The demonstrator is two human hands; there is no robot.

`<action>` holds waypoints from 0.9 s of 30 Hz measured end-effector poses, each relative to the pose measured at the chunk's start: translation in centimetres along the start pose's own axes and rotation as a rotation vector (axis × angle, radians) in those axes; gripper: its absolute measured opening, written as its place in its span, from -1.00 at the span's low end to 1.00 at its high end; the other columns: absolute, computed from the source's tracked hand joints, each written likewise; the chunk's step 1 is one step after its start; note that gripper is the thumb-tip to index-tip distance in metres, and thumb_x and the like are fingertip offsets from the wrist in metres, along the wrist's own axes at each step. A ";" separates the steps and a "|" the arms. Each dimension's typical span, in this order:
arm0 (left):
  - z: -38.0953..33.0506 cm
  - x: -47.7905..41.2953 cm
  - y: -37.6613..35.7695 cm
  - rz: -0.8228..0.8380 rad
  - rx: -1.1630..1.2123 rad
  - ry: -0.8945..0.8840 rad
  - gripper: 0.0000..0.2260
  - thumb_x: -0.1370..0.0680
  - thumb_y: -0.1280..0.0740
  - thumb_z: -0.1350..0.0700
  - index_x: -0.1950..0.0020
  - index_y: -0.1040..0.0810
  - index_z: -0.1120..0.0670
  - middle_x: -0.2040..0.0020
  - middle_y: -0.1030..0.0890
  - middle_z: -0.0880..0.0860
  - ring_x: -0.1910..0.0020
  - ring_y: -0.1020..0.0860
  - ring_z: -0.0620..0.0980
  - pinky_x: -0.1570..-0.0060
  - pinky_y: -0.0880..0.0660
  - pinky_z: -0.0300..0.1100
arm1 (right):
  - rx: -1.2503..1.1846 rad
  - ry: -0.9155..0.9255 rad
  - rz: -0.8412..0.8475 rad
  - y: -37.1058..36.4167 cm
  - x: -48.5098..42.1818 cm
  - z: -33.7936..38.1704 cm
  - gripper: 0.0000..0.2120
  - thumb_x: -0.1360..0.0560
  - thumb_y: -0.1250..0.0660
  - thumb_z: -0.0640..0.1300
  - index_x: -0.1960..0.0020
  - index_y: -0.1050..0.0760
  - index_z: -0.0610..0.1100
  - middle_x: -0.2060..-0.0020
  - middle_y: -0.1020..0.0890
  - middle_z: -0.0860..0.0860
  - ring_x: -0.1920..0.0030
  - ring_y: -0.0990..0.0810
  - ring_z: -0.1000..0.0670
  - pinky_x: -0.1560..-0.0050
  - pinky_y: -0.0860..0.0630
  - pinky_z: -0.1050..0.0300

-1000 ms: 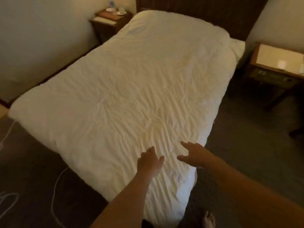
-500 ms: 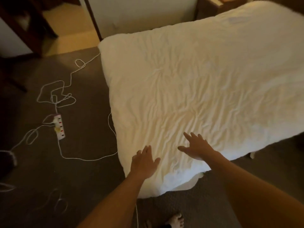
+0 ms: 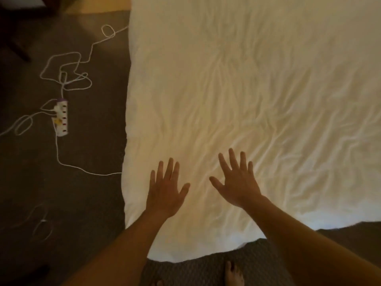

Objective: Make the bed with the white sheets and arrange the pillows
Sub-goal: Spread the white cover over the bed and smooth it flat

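Both arms reach forward over the foot of the bed (image 3: 185, 244), bare to past the elbow. The left hand (image 3: 165, 195) lies palm down with its fingers straight and close together, thumb out to the side. The right hand (image 3: 237, 182) is palm down too, its fingers spread wide. Neither holds anything. Both are flat at the surface of the white sheet (image 3: 257, 89), near each other but apart. I cannot tell if they press into it or only skim it.

The white sheet covers the bed as far as I can see, creased all over, with the folds tightest just beyond the right hand. Its left edge runs nearly straight down the side of the bed. Its near edge hangs in an uneven line, lowest below the left forearm and higher toward the right. The left hand is close to that near left corner.

A bare foot (image 3: 234, 274) stands on the patterned carpet (image 3: 206, 271) just below the hanging edge. To the left lies a wide stretch of dark floor. On it sits a white power strip (image 3: 61, 118), well apart from the bed. A white cable (image 3: 68, 65) loops above it, and one run ends at the sheet's left edge. A dark furniture leg (image 3: 16, 48) stands in the far left corner.
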State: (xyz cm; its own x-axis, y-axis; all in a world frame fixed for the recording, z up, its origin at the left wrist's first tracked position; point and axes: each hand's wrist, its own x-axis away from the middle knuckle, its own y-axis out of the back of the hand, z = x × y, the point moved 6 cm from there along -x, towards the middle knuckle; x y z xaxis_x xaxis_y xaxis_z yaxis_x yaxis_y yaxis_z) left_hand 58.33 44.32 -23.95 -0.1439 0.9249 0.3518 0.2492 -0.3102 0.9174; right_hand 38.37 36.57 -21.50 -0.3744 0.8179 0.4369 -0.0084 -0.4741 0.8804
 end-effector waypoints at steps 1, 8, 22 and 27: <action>-0.2 -1.4 -0.9 -0.057 0.033 0.019 -0.27 -0.57 0.28 -0.35 -0.67 0.14 -0.03 -0.67 0.18 0.01 -0.64 0.21 0.12 -0.59 0.20 0.11 | 0.009 0.045 -0.043 -0.9 -1.4 0.6 -0.22 -0.61 0.07 0.39 -0.65 0.29 0.05 -0.61 0.32 -0.09 -0.58 0.37 -0.28 -0.57 0.20 -0.32; 1.9 -6.4 -10.8 -0.254 -0.189 0.078 -0.33 -0.62 -0.05 -0.16 -0.68 0.04 0.04 -0.67 0.05 0.12 -0.64 0.07 0.21 -0.57 0.02 0.25 | 0.016 0.279 -0.202 -12.3 -7.6 6.2 -0.39 -0.66 0.12 0.25 -0.66 0.05 0.09 -0.66 0.08 -0.05 -0.62 0.27 -0.21 -0.54 0.21 -0.37; 1.1 -5.8 -10.2 -0.403 -0.088 0.090 -0.41 -0.64 -0.07 -0.20 -0.65 -0.18 0.00 -0.66 -0.13 0.07 -0.63 -0.08 0.17 -0.57 0.00 0.20 | 0.205 -0.025 -0.084 -9.3 -3.1 -21.2 -0.28 -0.57 0.28 0.45 -0.65 0.16 0.17 -0.64 0.21 0.04 -0.63 0.25 -0.02 -0.55 0.17 -0.38; 1.1 -8.1 -4.8 -0.607 0.066 0.179 -0.60 -0.52 -0.21 -0.21 -0.11 -0.63 0.03 -0.16 -0.63 0.07 -0.13 -0.51 0.21 -0.14 -0.32 0.11 | -0.019 -0.104 -0.358 -7.6 -6.5 -14.1 -0.32 -0.56 -0.03 0.33 -0.49 -0.36 -0.08 -0.63 -0.10 -0.16 -0.62 0.01 -0.28 -0.48 0.04 -0.53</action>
State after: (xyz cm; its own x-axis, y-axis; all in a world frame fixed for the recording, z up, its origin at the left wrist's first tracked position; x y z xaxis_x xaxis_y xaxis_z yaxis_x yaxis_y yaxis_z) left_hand 59.36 38.57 -31.37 -0.4348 0.8789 -0.1960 0.1302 0.2767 0.9521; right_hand 27.80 30.23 -33.63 -0.2487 0.9612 0.1190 -0.1392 -0.1571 0.9777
